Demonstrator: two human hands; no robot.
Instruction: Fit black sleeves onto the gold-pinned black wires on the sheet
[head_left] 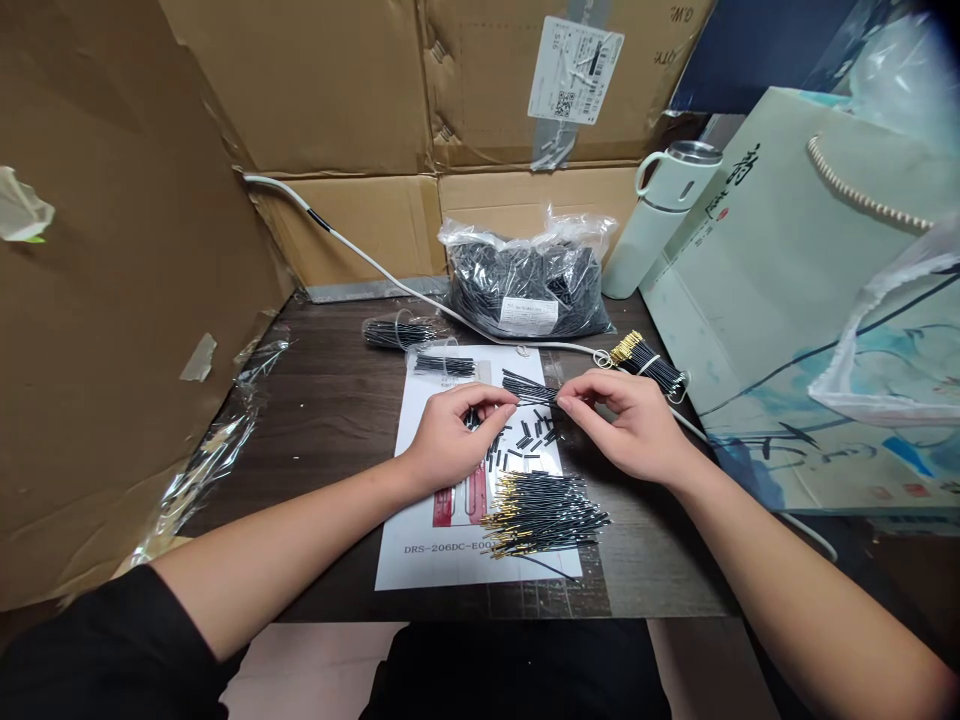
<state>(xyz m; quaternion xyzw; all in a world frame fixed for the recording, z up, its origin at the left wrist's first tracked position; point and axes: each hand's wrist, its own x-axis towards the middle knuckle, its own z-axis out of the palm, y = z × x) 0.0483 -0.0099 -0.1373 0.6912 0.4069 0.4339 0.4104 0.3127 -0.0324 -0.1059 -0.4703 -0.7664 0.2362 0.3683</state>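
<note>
Hands pinching a small bunch of black wires above a printed sheet.
Left hand (450,435) and right hand (626,420) are each closing thumb and forefinger on opposite ends of the black wires (529,390), holding them just over the white sheet (450,545) on the dark surface (337,420). Short black sleeve pieces (525,440) are lying beneath; a gold-tipped wire pile (544,512) is sitting nearer the person, a banded bundle (646,362) to the right, a full bag (525,280) behind.
</note>
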